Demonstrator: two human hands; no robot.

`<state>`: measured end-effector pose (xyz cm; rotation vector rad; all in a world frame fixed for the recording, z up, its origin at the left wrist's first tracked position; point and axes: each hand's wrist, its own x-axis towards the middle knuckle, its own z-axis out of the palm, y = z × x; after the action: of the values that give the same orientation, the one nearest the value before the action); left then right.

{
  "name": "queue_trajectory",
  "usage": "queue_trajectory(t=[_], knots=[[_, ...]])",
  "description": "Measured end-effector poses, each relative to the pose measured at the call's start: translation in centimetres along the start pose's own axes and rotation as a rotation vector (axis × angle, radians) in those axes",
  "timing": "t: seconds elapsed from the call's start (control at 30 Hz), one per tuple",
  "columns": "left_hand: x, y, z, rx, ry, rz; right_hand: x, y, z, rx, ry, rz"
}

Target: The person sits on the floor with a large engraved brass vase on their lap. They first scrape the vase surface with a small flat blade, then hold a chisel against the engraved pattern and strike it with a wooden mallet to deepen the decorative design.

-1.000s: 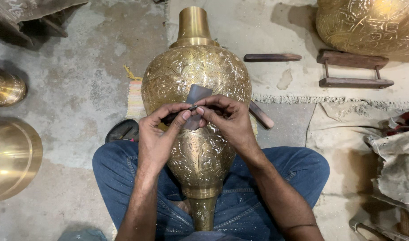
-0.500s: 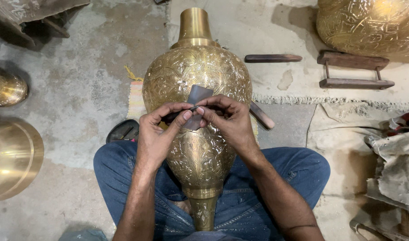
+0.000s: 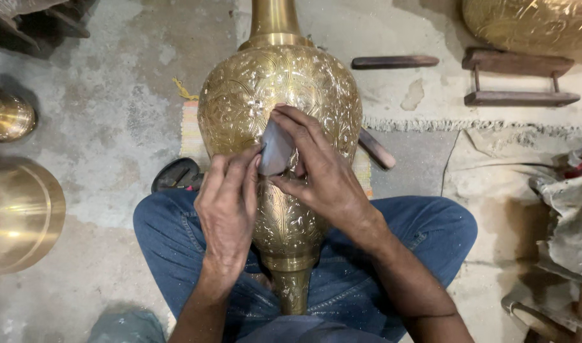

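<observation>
A person sat cross-legged in blue jeans [image 3: 176, 248] on a concrete floor [image 3: 113, 127], with a large engraved brass vase [image 3: 281, 95] lying across the lap, its narrow neck pointing away and its foot resting between the thighs. The left hand [image 3: 227, 209] was curled, its fingertips pinched on the lower edge of a small grey sheet, seemingly abrasive paper [image 3: 275, 149], pressed flat on the vase's belly. The right hand [image 3: 319, 171] was bent over the same sheet from the other side, its fingers closed on the paper's upper and right edges and touching the metal. Both hands met at the vase's midline, just above where the body narrowed toward the foot.

Under the vase lay a striped woven mat [image 3: 192, 130], and a dark sandal [image 3: 176, 174] sat just beside the left knee. To the left stood a round brass vessel [image 3: 8, 117] and, nearer, a wide brass bowl [image 3: 21, 216]. Beyond the vase, to the right, a dark wooden stick [image 3: 395, 61] lay on the floor near a low wooden stand [image 3: 516, 79], with another engraved brass piece [image 3: 532, 22] behind it. A wooden handle [image 3: 376, 147] showed from behind the vase's right flank. Crumpled cloth [image 3: 557, 209] was heaped at the right edge.
</observation>
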<state>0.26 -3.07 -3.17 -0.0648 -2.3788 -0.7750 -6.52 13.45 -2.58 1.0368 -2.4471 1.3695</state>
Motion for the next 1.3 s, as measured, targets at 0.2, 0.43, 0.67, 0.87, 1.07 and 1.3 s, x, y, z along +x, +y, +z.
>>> queue_trajectory(t=[0.2,0.43,0.67,0.87,1.07,1.3], knots=[[-0.5,0.2,0.7,0.236,-0.053,0.117,-0.2,0.0,-0.3,-0.215,-0.015,0.113],[-0.3,0.2,1.0,0.209,-0.025,0.154,0.4,0.5,-0.4,-0.182,0.032,0.075],[-0.6,-0.2,0.8,0.196,-0.031,0.140,0.4,0.7,-0.7,-0.248,0.003,0.181],[-0.5,-0.5,0.7,0.177,-0.060,0.138,0.3,1.1,-0.8,-0.387,0.045,0.069],[-0.5,-0.3,0.4,0.121,0.032,0.165,0.6,0.9,-0.8,-0.303,0.035,0.082],[-0.5,-0.3,0.3,0.103,0.031,0.118,0.7,1.1,-0.7,-0.325,0.037,0.080]])
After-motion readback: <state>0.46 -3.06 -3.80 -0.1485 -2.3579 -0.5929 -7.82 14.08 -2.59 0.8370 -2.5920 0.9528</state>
